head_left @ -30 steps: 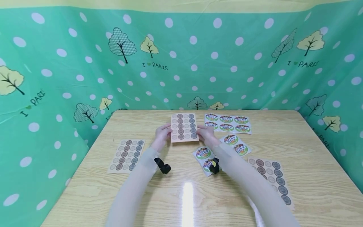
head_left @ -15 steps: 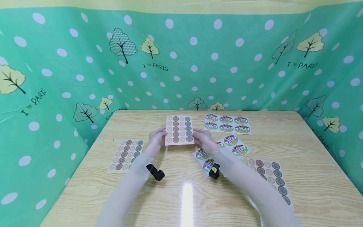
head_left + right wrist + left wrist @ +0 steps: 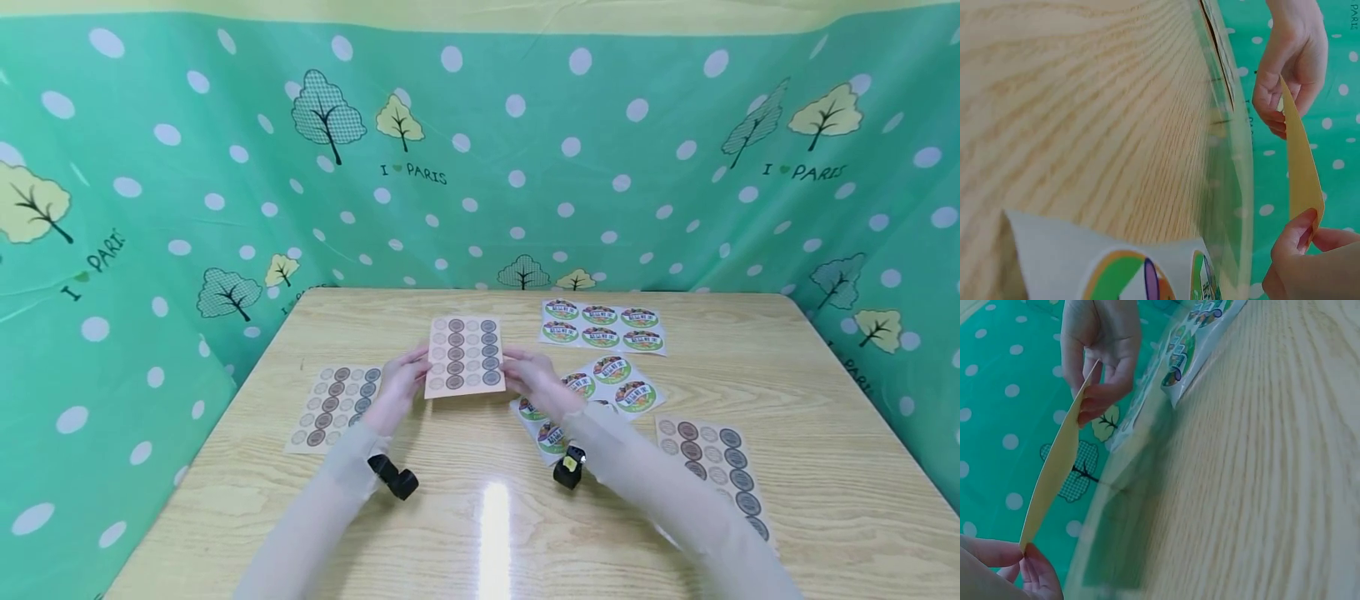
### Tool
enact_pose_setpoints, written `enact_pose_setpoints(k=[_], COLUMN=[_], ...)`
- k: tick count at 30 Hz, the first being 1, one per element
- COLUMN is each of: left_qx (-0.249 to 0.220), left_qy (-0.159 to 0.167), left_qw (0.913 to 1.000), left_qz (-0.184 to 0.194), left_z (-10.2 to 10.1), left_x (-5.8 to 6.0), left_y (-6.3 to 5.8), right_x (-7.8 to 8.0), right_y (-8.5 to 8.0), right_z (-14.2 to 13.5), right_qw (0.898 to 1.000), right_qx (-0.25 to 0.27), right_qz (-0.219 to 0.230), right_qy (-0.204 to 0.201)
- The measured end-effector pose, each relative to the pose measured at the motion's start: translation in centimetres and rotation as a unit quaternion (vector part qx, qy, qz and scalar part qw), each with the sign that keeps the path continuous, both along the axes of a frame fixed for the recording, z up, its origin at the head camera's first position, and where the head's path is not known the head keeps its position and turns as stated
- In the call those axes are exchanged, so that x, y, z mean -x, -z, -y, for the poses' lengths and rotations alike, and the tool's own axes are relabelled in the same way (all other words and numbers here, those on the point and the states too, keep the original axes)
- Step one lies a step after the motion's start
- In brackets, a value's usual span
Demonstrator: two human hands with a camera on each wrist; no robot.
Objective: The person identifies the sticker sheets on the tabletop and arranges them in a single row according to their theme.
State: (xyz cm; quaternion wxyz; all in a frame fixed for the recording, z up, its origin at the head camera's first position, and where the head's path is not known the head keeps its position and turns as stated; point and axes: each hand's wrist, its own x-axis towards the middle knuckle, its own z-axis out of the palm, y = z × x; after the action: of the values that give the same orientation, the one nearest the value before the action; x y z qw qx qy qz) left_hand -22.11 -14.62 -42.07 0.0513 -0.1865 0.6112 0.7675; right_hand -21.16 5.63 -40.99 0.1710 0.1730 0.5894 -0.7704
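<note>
A tan sticker sheet (image 3: 465, 354) with columns of round brown, grey and pale stickers is held up off the table, face toward the head camera. My left hand (image 3: 401, 383) pinches its left edge between thumb and fingers. On the opposite edge my right hand (image 3: 532, 375) pinches it the same way. Both wrist views show the plain yellowish back of the sheet (image 3: 1054, 469), slightly bowed, with the left hand (image 3: 1007, 569) and right hand (image 3: 1104, 356) at its two ends. Beneath the right forearm lies a white sheet of oval fruit labels (image 3: 641, 396), partly hidden.
At the back right lies another white sheet of oval labels (image 3: 602, 327). A similar tan sticker sheet (image 3: 333, 408) is on the left, partly behind the left hand. One more tan sheet (image 3: 720, 467) lies at right, partly under the right arm. A green dotted curtain (image 3: 480, 150) surrounds the wooden table (image 3: 450, 517).
Both hands have moved the tan sheet to the left and a little nearer the person, keeping hold of its two edges. The other sheets stay where they were.
</note>
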Motion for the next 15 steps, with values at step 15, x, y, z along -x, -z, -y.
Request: enact_pose_setpoints(k=[15], left_qx=[0.034], left_qy=[0.04], left_qw=[0.9986], left_qz=[0.009], left_z=[2.8], left_x=[-2.2], left_y=[0.3], right_x=[-2.0], right_y=[0.1], right_z=[1.9], right_qw=[0.999], right_qx=[0.031], right_qz=[-0.007], right_qy=[-0.018])
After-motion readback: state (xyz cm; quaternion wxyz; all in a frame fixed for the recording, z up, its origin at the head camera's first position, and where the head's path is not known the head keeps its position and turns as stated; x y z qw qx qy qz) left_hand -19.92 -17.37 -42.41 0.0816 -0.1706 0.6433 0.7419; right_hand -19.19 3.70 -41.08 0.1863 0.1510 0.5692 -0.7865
